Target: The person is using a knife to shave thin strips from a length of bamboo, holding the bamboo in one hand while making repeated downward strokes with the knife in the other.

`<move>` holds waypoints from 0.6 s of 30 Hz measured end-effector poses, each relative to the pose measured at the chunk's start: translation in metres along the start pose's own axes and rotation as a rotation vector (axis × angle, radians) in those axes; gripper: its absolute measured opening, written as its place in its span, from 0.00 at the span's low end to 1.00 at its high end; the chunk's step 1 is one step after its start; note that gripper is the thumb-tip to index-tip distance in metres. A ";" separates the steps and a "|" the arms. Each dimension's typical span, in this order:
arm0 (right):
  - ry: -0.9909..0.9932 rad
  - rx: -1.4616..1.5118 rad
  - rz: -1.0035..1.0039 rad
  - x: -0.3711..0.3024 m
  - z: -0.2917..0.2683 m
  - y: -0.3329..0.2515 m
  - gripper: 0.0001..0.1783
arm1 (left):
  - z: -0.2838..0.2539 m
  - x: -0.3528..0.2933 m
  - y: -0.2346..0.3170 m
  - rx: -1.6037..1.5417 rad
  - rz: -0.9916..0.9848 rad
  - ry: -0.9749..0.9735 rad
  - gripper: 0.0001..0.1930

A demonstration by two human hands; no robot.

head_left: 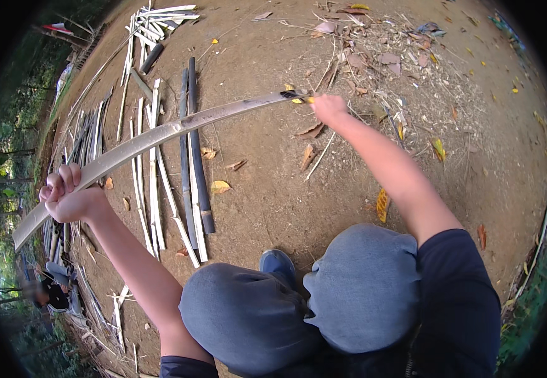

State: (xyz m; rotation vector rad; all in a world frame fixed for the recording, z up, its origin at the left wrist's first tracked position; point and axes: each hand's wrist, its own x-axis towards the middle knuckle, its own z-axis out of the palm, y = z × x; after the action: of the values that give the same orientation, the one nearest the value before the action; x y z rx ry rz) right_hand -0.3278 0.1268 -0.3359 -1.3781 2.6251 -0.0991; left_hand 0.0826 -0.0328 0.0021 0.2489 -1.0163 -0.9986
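A long, pale split bamboo strip (154,137) reaches across in front of me from lower left to upper right. My left hand (75,196) is closed round it near its left end, which sticks out past the fist. Out ahead, my right hand (331,110) is closed on a small tool (310,99), of which a bit of yellow handle shows. A dark, blade-like part (290,94) lies against the strip's right end; whether it belongs to the tool, I cannot tell.
Split bamboo pieces (155,189) and dark bamboo poles (201,176) lie on the dirt, left of centre. Another bamboo pile (160,16) is farther off. Dry leaves and twigs (361,57) litter the ground ahead right. A person (56,293) is at the far left.
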 end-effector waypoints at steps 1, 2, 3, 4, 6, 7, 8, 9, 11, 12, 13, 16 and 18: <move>-0.027 -0.052 0.059 0.007 0.010 0.028 0.15 | 0.009 0.001 -0.008 -0.020 -0.016 -0.009 0.08; -0.051 -0.103 0.120 0.012 0.016 0.060 0.17 | 0.020 0.000 -0.018 -0.043 -0.038 -0.015 0.08; -0.082 -0.151 0.145 0.013 0.012 0.062 0.18 | 0.023 -0.003 -0.018 -0.036 -0.042 -0.006 0.08; -0.014 -0.059 0.162 0.007 0.014 0.063 0.19 | 0.026 -0.007 -0.019 -0.035 -0.049 0.001 0.08; 0.137 0.127 0.100 -0.017 -0.007 0.012 0.21 | 0.008 -0.004 0.003 -0.001 -0.006 0.026 0.08; 0.135 0.214 0.123 -0.031 -0.022 -0.004 0.21 | 0.005 -0.005 0.004 0.014 0.004 0.048 0.09; 0.199 0.249 0.104 -0.046 -0.029 -0.015 0.22 | 0.007 -0.007 0.003 0.022 0.005 0.063 0.09; 0.082 0.457 0.121 -0.051 -0.029 -0.025 0.21 | 0.011 -0.008 0.001 0.025 0.001 0.072 0.09; 0.103 0.491 0.000 -0.075 -0.032 -0.046 0.21 | 0.016 -0.011 0.000 0.009 -0.006 0.066 0.09; 0.073 0.502 -0.069 -0.089 -0.044 -0.062 0.21 | 0.018 -0.013 0.003 0.024 0.000 0.075 0.09; 0.063 0.448 -0.113 -0.099 -0.043 -0.074 0.22 | 0.020 -0.016 0.006 0.042 0.007 0.085 0.09; 0.018 0.398 -0.100 -0.108 -0.031 -0.081 0.23 | 0.039 -0.026 0.013 0.008 0.002 0.061 0.09; 0.071 0.307 0.017 -0.095 -0.007 -0.053 0.23 | 0.050 -0.028 0.012 -0.007 -0.002 0.050 0.09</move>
State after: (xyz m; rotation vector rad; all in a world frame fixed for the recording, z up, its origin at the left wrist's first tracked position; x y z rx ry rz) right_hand -0.2339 0.1745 -0.3101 -1.2673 2.5402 -0.5340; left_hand 0.0452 0.0090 0.0202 0.2674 -0.9676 -0.9927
